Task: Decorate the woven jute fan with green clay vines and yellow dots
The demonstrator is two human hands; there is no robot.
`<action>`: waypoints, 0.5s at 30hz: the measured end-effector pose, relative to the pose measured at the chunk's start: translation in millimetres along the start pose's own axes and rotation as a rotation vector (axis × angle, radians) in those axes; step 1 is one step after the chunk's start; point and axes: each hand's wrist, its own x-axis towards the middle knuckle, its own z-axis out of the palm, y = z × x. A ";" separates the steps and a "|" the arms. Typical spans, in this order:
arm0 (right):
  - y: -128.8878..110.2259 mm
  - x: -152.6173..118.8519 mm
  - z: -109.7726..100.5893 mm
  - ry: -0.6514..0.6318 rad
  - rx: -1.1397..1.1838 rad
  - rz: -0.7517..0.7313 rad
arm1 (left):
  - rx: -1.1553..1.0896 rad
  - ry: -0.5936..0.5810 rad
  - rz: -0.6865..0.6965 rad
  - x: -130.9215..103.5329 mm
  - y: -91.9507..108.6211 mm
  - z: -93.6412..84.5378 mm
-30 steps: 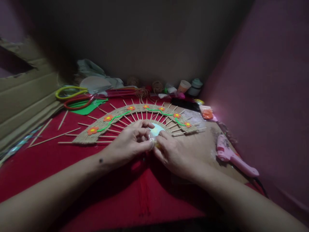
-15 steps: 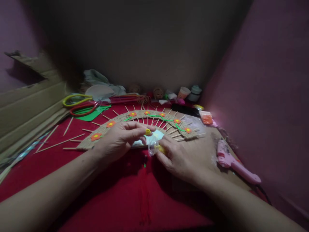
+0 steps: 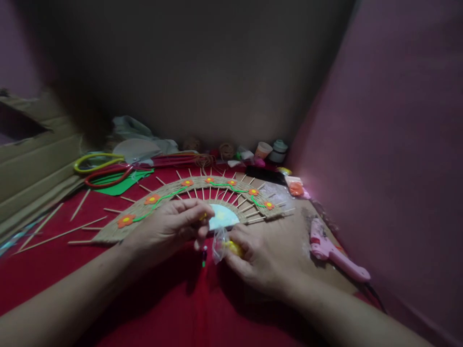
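Observation:
A half-round fan of thin sticks woven with twine (image 3: 170,193) lies on the red cloth, carrying orange flowers with yellow centres and a wavy green line. At its middle is a pale blue half-disc (image 3: 224,217). In front of the fan my left hand (image 3: 177,219) pinches a small yellow piece of what looks like clay (image 3: 203,217), mostly hidden by the fingers. Closed around a clear plastic bag (image 3: 220,246) with a yellow lump (image 3: 234,248) inside is my right hand (image 3: 258,255). The two hands are a little apart.
A pink glue gun (image 3: 334,250) lies on a brown board (image 3: 285,241) at the right. Scissors with yellow and red handles (image 3: 104,171) rest on green sheets (image 3: 125,185). Loose sticks (image 3: 61,236) lie at the left; a cup (image 3: 263,150) and twine balls (image 3: 226,151) stand at the back.
The view has shifted, so the fan sits lower and further left. My left hand has drawn away from the bag with the yellow piece, more of which its fingers now cover.

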 end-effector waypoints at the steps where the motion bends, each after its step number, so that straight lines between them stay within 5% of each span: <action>1: 0.3 0.4 0.5 0.011 0.015 -0.003 | 0.007 -0.014 -0.002 -0.4 -1.2 0.1; 15: 3.8 0.9 0.4 0.020 0.077 -0.005 | -0.084 -0.133 -0.019 2.3 -4.1 -3.2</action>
